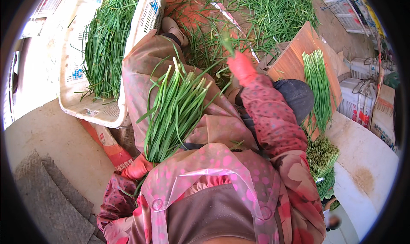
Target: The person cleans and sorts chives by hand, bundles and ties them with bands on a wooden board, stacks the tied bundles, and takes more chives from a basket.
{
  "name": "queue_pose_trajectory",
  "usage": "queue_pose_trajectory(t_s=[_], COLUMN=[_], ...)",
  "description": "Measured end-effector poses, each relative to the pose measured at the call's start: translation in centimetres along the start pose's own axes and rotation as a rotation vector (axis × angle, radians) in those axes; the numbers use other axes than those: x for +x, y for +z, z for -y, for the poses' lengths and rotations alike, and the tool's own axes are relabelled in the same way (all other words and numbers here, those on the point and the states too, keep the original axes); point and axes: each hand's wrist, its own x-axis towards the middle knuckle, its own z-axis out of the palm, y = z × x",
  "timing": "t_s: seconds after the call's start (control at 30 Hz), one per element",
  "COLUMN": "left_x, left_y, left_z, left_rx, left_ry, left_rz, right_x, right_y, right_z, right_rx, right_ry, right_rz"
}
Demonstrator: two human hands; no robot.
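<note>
My left hand (138, 168), in a red glove, is closed around the lower end of a bunch of long green leafy stalks (176, 116), likely garlic chives, whose pale cut ends fan out over my lap. Away from my body reaches my right hand (241, 66), also red-gloved, with a small blurred tuft of green stalks (227, 43) in its fingers. A neat bundle of stalks (317, 80) lies on a wooden board (291, 57) to the right. More long stalks (110, 49) fill part of a white plastic crate (93, 114) on the left.
Loose green leaves (275, 13) are heaped on the floor ahead. Beside my right hip stand tied bundles (322, 157). Packed white crates (357, 96) line the far right. Grey quilted mats (54, 196) lie at the lower left. A person (333, 221) shows small at the lower right.
</note>
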Motion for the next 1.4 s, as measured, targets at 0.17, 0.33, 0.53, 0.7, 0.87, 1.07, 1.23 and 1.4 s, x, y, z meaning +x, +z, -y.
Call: queue_pose_trajectory(t_s=[0.17,0.33,0.53,0.7,0.87,1.07,1.23,1.4], left_x=[-1.1,-0.8,0.7,2.1,2.5,2.5,2.3,0.3], left_y=[0.8,0.8,-0.7,-1.5,-2.3,-2.4,-2.1,-2.5], left_z=[-1.2,-1.9,-5.9,-5.5,-4.8,-5.2,-5.5,-3.5], left_rx=[-0.009,0.002,0.090,0.132,0.066,0.129,0.241,0.173], left_ry=[-0.182,-0.056,-0.020,-0.032,-0.046,-0.090,-0.066,-0.064], left_rz=[-0.092,-0.246,-0.453,-0.471,-0.421,-0.457,-0.474,-0.438], right_x=[-7.9,-9.6,-7.1,-6.2,-3.8,-2.9,-4.5,-4.4], right_y=[-3.2,0.3,-2.3,-2.2,-2.9,-11.0,-3.0,-1.0], right_z=[6.9,10.2,10.9,8.4,4.0,8.5,13.7,8.0], right_rx=[0.431,0.736,0.622,0.698,1.078,0.804,0.472,0.522], right_ry=[0.279,0.235,0.154,0.243,0.374,0.252,0.171,0.383], right_rz=[0.763,0.851,0.783,0.639,0.225,0.218,0.725,0.478])
